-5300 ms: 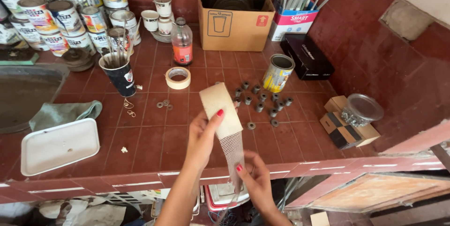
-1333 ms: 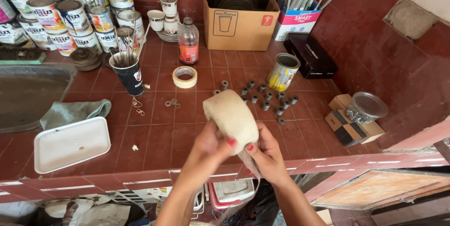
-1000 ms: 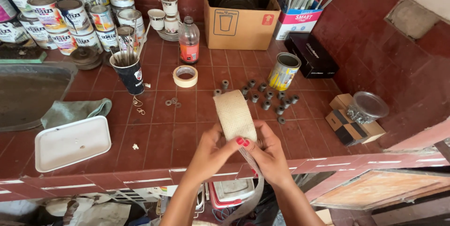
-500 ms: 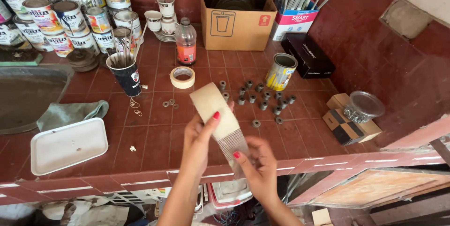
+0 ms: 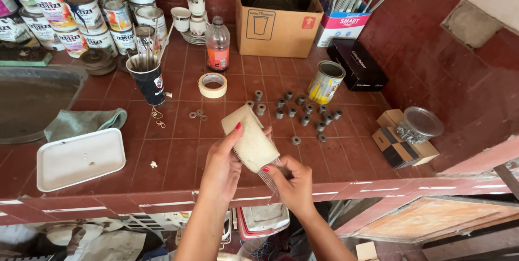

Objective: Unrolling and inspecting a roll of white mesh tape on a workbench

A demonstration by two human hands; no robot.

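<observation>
I see the left hand (image 5: 223, 159) gripping the mesh strip (image 5: 250, 141), thumb up at 12 o'clock, held above the desk (image 5: 178, 147) edge so its tail hangs free. The right hand (image 5: 292, 181) at 4 o'clock pinches the frayed lower end, wrist bent inward. The tape roll (image 5: 212, 84) lies at 11 o'clock, the spacers (image 5: 296, 110) at 1.

Rough woven mesh strip (image 5: 253, 141); matt tiled counter (image 5: 178, 153); metal cans (image 5: 325, 81).
</observation>
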